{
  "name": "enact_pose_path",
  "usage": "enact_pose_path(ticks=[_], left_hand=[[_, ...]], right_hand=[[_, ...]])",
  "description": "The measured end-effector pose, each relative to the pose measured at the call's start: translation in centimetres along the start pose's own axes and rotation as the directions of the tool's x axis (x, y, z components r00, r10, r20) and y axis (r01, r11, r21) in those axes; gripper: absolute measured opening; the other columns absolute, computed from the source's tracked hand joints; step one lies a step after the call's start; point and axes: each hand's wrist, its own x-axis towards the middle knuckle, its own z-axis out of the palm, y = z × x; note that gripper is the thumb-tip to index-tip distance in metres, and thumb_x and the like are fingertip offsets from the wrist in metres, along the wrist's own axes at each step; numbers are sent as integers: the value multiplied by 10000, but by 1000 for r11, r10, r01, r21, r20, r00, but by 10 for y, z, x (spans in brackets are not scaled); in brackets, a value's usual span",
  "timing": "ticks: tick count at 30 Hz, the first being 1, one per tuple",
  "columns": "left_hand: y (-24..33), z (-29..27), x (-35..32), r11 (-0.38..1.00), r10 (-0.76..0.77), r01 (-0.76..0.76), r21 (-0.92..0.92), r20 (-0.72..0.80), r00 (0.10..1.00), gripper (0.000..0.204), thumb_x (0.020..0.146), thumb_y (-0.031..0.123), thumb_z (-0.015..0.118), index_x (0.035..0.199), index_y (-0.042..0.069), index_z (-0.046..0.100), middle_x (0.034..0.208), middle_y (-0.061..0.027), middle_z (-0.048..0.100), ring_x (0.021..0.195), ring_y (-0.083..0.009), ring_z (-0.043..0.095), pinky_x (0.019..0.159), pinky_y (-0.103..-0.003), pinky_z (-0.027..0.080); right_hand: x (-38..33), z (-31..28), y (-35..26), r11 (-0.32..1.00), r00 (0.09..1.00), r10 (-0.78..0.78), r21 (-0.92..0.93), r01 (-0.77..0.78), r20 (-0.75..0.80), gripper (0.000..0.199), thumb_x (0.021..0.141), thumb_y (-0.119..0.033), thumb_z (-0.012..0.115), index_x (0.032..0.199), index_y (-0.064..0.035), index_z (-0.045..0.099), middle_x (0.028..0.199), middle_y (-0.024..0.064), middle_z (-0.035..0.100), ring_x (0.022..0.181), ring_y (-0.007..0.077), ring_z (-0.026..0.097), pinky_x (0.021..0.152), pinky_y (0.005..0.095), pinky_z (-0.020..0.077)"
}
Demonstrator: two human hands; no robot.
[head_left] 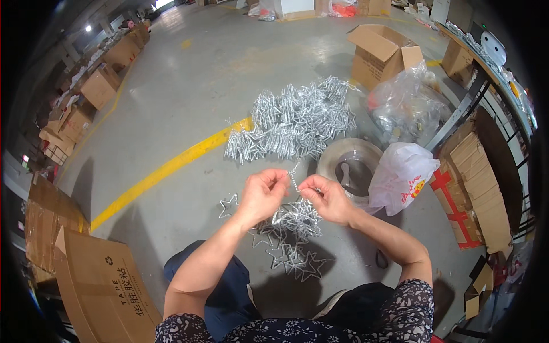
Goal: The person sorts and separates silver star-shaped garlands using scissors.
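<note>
My left hand (264,194) is closed in a pinch, thumb against fingertips, at the left side of a thin silver twisted strand (294,179). Facing it, my right hand (331,200) pinches the strand's lower right side. Whether the strand belongs to a star is hidden by the fingers. Below both hands, a loose heap of silver wire stars (294,223) lies on the floor, with one star (229,204) off to its left. Beyond my hands spreads a larger pile of silver stars (297,123), packed in rows.
Right of the piles lie a pale ring-shaped coil (330,163), a white plastic bag (400,174) and a clear bag (409,108). An open carton (374,63) stands behind them. Another carton (108,286) is at my left. A table (477,51) runs along the right.
</note>
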Motion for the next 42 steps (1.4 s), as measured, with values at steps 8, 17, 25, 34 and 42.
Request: enact_pose_path(ticks=[8,17,25,34,42], left_hand=[[7,-5,-4,1000,-12,14,-16,133,991,237,846,91,690,1032,-47,640,872,-54,674,759,-96,639,681,-224,504],[8,-5,3,970,-137,160,-184,130,982,196,803,40,725,956,-63,657,838,-99,690,725,-119,649,672,-238,528],[4,1,-1,983,-143,148,-105,51,988,135,809,25,708,890,-64,649,809,-91,687,708,-114,643,646,-228,516],[-6,14,-9,996,-57,58,72,-16,998,118,860,55,658,934,-36,653,769,-57,671,683,-75,597,617,-225,491],[-11,10,-3,995,-103,100,28,132,986,124,903,84,611,980,-8,642,786,-20,656,683,-68,592,611,-226,481]], right_hand=[[-6,-2,1,997,999,32,-70,-33,-15,115,920,-95,571,983,-3,601,784,0,599,728,50,513,642,231,446],[-14,1,-2,990,993,-90,-118,81,-74,120,895,-120,591,987,-46,616,809,111,635,675,203,605,629,328,482],[-20,4,1,971,985,-132,-215,106,-110,108,880,-122,609,973,-66,615,838,107,625,679,248,616,610,346,488],[-20,5,9,939,979,-179,-313,140,-98,94,875,-114,609,947,-55,615,809,99,624,690,234,608,623,359,488],[-12,-4,16,980,996,68,-188,-56,57,133,903,-105,590,1025,-52,602,854,43,623,769,141,605,667,301,486]])
